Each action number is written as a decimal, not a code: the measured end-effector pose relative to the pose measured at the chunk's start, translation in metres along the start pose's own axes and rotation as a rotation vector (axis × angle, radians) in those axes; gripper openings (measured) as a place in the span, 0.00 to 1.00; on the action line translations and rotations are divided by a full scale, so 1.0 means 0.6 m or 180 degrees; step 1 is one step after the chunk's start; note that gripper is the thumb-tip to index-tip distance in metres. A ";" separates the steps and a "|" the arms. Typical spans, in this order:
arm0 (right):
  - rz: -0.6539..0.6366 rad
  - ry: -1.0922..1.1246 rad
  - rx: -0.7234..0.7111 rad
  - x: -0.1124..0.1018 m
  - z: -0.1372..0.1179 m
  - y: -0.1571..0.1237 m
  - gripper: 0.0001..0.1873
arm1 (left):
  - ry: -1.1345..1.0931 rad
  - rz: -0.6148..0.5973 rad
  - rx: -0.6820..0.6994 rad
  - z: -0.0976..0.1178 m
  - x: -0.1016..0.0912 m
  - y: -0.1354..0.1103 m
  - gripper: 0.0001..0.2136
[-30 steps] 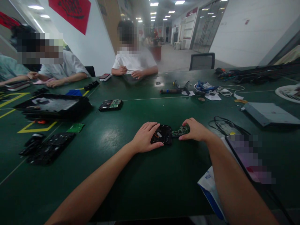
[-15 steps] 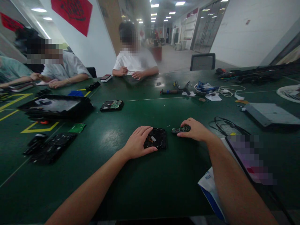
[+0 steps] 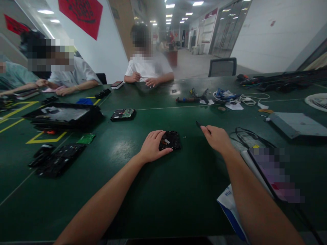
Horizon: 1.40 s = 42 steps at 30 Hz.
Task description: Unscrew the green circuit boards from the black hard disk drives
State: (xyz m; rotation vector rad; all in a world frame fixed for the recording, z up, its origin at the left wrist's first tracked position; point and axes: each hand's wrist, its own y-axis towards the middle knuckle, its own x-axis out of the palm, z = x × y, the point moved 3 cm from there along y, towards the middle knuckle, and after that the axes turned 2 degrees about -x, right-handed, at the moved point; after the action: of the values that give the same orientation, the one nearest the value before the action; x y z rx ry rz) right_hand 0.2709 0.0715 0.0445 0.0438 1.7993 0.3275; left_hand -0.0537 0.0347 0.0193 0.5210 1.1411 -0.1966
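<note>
My left hand (image 3: 152,147) spans a flat black device casing (image 3: 173,141), fingers along its far side and thumb at its near edge. The casing lies on the green table with its inner parts facing up, an orange strip and a small pale oval among them. Off to the right, my right hand (image 3: 216,137) is closed on a small circuit board (image 3: 198,123). Only a thin dark end of that board sticks out past the thumb; the hand hides most of it. Tiny screw-like bits (image 3: 184,137) lie between the casing and my right hand.
At left are a black tray (image 3: 63,114), a green board (image 3: 86,138) and dark dismantled parts (image 3: 60,160). A hard drive (image 3: 123,114) lies beyond my left hand. Cables (image 3: 251,136), a phone-like slab (image 3: 273,173) and a grey metal box (image 3: 298,124) occupy the right. Other people sit across.
My right hand has lifted slightly and moved right with the circuit board, turning it so only a thin end shows. My left hand keeps its hold on the casing.
</note>
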 end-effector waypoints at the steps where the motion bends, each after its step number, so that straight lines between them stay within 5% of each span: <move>1: 0.0078 -0.0047 0.0036 0.000 0.000 0.001 0.30 | -0.0011 -0.0017 0.0004 -0.001 0.000 0.003 0.42; 6: 0.0353 0.0474 0.0431 -0.002 0.003 0.003 0.29 | -0.0038 -0.0091 0.0073 0.003 0.005 0.020 0.44; 14: 0.0376 0.4036 0.1458 0.035 0.002 0.001 0.19 | -0.0103 -0.0124 0.0212 0.027 0.033 0.066 0.45; 19: 0.0483 0.5139 0.2050 0.040 0.001 0.009 0.08 | -0.0161 -0.0092 0.0248 0.044 0.044 0.077 0.46; 26: -0.0063 0.5738 0.2198 0.034 -0.005 0.002 0.02 | -0.0215 -0.0336 0.0269 0.013 0.029 0.051 0.51; 32: -0.0412 0.5503 0.1866 0.039 -0.015 -0.002 0.04 | -0.0156 -0.0355 0.0164 -0.022 0.018 0.018 0.49; 38: -0.0821 0.4775 0.1089 0.047 -0.078 -0.016 0.15 | -0.0328 -0.0065 -0.0476 -0.046 0.029 0.012 0.55; 42: -0.1230 0.4590 0.0885 0.057 -0.119 -0.030 0.17 | -0.0691 -0.0007 -0.0436 -0.069 0.027 0.024 0.50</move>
State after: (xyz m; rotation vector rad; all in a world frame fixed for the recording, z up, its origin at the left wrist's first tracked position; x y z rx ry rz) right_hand 0.1961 0.0472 0.0229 -0.4481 3.1862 -0.2901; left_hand -0.0749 0.0692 -0.0040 0.3674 0.9359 -0.1709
